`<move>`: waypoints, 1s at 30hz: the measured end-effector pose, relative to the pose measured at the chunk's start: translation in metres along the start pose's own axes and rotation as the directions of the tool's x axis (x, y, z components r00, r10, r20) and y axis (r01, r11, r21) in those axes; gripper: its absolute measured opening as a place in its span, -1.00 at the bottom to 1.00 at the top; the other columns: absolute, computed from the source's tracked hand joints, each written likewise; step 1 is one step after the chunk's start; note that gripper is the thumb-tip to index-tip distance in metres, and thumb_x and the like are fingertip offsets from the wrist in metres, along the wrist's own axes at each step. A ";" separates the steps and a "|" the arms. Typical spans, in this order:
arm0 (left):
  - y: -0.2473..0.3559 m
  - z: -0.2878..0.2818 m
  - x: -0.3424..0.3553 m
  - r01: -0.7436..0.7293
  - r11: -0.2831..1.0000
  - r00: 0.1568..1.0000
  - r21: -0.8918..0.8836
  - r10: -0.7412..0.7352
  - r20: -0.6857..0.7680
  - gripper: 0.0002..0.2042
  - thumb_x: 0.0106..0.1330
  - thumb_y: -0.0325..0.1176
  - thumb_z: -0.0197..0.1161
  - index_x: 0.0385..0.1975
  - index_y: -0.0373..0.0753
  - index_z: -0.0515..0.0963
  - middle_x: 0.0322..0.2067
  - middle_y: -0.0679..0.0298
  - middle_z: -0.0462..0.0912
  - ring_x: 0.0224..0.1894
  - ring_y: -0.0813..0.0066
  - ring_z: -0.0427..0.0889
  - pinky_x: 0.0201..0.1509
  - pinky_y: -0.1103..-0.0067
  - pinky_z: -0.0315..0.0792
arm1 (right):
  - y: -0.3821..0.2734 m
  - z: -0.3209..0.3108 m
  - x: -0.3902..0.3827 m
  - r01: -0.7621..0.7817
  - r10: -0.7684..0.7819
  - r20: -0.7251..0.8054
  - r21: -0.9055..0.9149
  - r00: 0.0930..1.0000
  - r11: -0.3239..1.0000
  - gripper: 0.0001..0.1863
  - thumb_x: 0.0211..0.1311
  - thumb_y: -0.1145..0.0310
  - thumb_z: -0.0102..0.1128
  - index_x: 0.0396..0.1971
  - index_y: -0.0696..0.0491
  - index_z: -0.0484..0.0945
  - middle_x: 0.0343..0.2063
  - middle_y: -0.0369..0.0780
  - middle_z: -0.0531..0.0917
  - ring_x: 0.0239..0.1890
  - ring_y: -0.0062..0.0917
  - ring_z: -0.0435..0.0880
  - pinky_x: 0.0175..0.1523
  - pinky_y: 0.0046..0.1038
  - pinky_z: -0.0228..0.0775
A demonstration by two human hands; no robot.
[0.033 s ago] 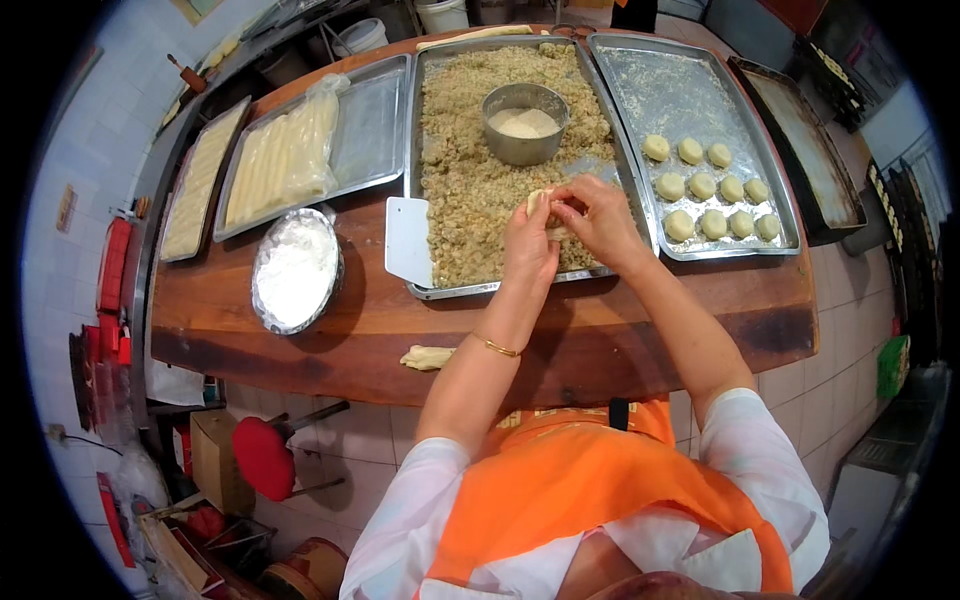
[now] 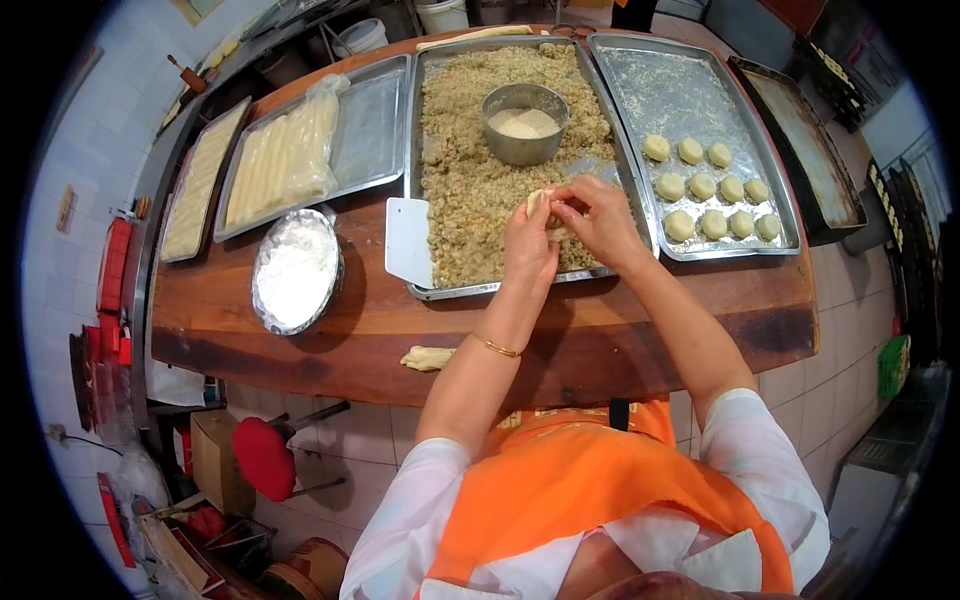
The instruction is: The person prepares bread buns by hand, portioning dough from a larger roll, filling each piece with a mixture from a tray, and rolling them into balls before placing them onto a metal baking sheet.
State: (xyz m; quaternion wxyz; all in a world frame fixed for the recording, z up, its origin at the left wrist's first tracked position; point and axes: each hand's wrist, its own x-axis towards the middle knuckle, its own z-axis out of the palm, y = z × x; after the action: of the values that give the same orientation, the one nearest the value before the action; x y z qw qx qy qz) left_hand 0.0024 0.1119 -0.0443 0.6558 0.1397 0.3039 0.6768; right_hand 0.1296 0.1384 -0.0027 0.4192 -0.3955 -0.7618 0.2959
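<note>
Over the near part of a large metal tray [image 2: 470,292], my left hand [image 2: 528,243] and my right hand [image 2: 603,222] meet with fingers closed round a small piece of pale dough [image 2: 536,203]. Most of the dough is hidden by the fingers. Crumbly brown-green filling [image 2: 462,140] covers the tray under them. Beyond my hands, a round metal bowl [image 2: 522,150] with pale granules inside sits on the filling. A white scraper [image 2: 407,240] rests at the tray's left near corner. Beside my left forearm lies a loose strip of dough [image 2: 427,357].
At right, a tray [image 2: 690,90] carries several round dough balls [image 2: 702,186]. Left stand a bowl of white flour [image 2: 295,270], a tray of dough rolls [image 2: 285,165] partly under plastic and another narrow tray [image 2: 205,185]. The wooden table edge [image 2: 590,385] is just before me.
</note>
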 end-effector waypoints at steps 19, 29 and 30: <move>-0.002 -0.013 0.002 -0.149 0.971 0.989 0.187 0.149 0.014 -0.74 0.55 -0.41 0.02 0.12 -0.37 0.46 -0.15 0.24 0.61 -0.14 0.52 0.60 -0.06 0.56 0.54 | -0.011 0.022 -0.017 0.166 -0.177 -0.044 -0.185 0.983 0.969 -0.66 0.02 0.56 0.39 -0.13 0.08 0.65 -0.32 -0.10 0.62 -0.27 -0.14 0.64 -0.16 -0.25 0.53; 0.022 0.018 -0.005 -0.038 0.994 0.999 -0.103 0.038 0.003 -0.48 0.60 0.00 -0.15 -0.09 -0.41 0.55 -0.21 0.10 0.66 -0.12 0.31 0.64 0.04 0.44 0.54 | -0.049 0.022 -0.011 0.240 -0.268 -0.025 -0.369 0.963 0.898 -0.81 0.10 0.45 0.35 -0.24 0.06 0.68 -0.20 -0.13 0.68 -0.31 -0.24 0.68 -0.19 -0.34 0.58; 0.019 0.015 -0.007 0.016 0.985 0.999 -0.175 -0.008 0.048 -0.49 0.59 0.00 -0.14 -0.09 -0.41 0.55 -0.22 0.10 0.66 -0.13 0.31 0.64 0.04 0.44 0.54 | -0.051 0.025 -0.019 0.232 -0.257 0.016 -0.487 0.966 0.842 -0.86 0.12 0.45 0.33 -0.28 0.05 0.69 -0.20 -0.14 0.67 -0.32 -0.24 0.68 -0.19 -0.35 0.57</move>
State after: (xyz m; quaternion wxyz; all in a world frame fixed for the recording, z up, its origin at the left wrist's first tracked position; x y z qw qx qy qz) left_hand -0.0032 0.1091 -0.0195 0.6765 0.0956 0.2287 0.6934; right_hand 0.0967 0.0931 0.0175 0.3597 -0.3947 -0.8450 0.0296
